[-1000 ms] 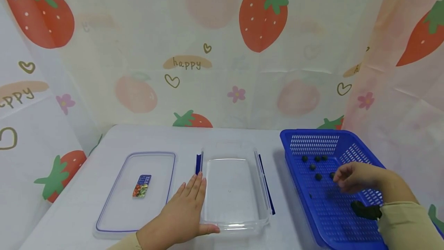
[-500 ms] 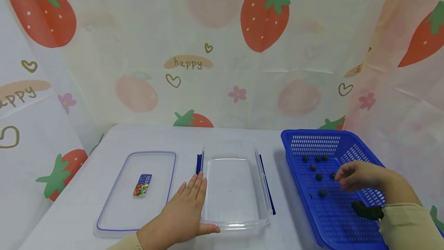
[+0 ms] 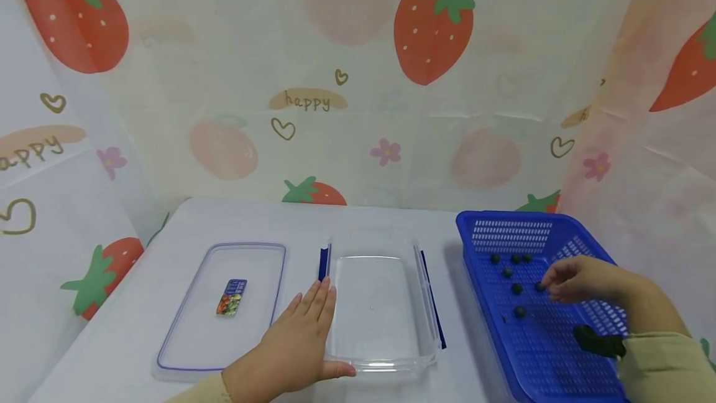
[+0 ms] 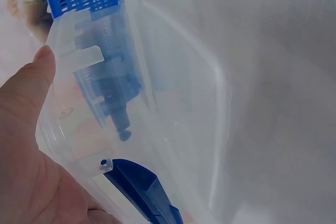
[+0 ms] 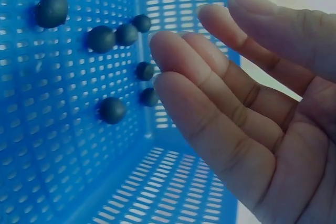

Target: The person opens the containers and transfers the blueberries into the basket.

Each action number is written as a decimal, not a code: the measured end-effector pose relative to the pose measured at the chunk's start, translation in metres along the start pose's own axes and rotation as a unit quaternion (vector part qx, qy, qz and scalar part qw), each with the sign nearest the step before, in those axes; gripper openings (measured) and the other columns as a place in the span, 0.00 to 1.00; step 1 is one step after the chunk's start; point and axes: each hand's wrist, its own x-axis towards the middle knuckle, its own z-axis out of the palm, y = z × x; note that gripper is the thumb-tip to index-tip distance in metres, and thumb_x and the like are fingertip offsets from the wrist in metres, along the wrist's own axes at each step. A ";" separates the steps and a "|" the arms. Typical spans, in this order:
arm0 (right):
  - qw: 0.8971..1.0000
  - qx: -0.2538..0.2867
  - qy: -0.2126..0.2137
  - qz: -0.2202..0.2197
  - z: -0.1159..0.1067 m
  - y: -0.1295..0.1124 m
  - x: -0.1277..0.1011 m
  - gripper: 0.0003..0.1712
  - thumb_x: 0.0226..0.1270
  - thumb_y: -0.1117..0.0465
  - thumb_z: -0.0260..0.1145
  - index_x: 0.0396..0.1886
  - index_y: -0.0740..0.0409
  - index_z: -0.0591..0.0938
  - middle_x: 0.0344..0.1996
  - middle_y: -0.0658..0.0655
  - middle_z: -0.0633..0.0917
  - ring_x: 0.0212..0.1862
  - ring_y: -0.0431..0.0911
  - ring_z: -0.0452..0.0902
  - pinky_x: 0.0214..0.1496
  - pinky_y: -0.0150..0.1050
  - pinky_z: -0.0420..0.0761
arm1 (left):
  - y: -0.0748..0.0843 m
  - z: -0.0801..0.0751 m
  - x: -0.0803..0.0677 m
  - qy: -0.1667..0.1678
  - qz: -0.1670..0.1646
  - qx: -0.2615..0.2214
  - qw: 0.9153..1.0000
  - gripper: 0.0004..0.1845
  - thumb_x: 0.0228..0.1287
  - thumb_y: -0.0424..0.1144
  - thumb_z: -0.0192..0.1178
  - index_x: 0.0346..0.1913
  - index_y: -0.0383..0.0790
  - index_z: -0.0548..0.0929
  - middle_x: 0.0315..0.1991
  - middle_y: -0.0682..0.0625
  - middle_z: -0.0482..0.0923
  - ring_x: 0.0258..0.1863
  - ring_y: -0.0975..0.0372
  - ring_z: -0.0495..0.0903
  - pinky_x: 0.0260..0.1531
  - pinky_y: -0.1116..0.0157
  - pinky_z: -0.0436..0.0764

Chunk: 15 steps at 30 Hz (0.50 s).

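Blue perforated basket (image 3: 559, 328) at table's right, head view: six small dark balls (image 3: 517, 288) loose on its floor, one (image 3: 539, 287) just beside the right hand (image 3: 582, 280), whose fingers hang loosely curled over it and hold nothing. Left hand (image 3: 293, 347) lies flat, fingers straight and together, against the near left wall of the clear container (image 3: 380, 310); its lid (image 3: 220, 306) rests apart to the left. Left wrist view: thumb (image 4: 31, 82) presses the container's clear rim (image 4: 68, 40), a blue latch (image 4: 142, 187) just below; the other fingers are out of sight. Right wrist view: fingers (image 5: 210, 93) relaxed, slightly spread, palm empty; the balls (image 5: 113, 109) sit beyond the fingertips, the nearest two close to them but apart. Risk, as judged: round balls on a slotted floor roll readily, so a fingertip nudge could send one skittering away, and a light pinch might let it slip.
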 end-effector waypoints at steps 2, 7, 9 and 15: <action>1.000 -0.016 0.009 -0.002 -0.001 -0.004 -0.001 0.12 0.62 0.67 0.60 0.41 0.73 0.75 0.34 0.59 0.81 0.38 0.46 0.79 0.42 0.41 0.80 | 0.000 -0.001 0.001 -0.008 0.002 0.003 1.000 0.60 0.45 0.77 0.45 0.69 0.29 0.52 0.70 0.36 0.44 0.70 0.48 0.43 0.64 0.49 0.54; 0.997 -0.069 0.039 -0.008 -0.005 -0.016 -0.004 0.13 0.63 0.64 0.61 0.42 0.71 0.76 0.36 0.61 0.80 0.39 0.47 0.79 0.41 0.41 0.80 | -0.001 -0.005 0.003 -0.023 0.011 0.010 1.000 0.62 0.43 0.80 0.40 0.69 0.31 0.51 0.71 0.36 0.42 0.70 0.48 0.43 0.64 0.48 0.52; 0.995 -0.081 0.050 -0.010 -0.007 -0.020 -0.003 0.15 0.63 0.62 0.61 0.43 0.71 0.75 0.38 0.61 0.80 0.39 0.46 0.80 0.42 0.41 0.80 | -0.003 -0.007 0.004 -0.028 0.013 0.008 1.000 0.63 0.42 0.82 0.36 0.70 0.32 0.50 0.71 0.37 0.41 0.70 0.48 0.43 0.64 0.47 0.51; 0.988 -0.123 0.091 -0.032 -0.007 -0.039 0.005 0.20 0.66 0.59 0.58 0.49 0.74 0.73 0.40 0.60 0.80 0.39 0.41 0.79 0.43 0.39 0.80 | -0.024 -0.024 0.006 -0.041 -0.015 -0.003 0.999 0.60 0.42 0.83 0.28 0.72 0.40 0.47 0.72 0.43 0.39 0.70 0.49 0.40 0.63 0.43 0.47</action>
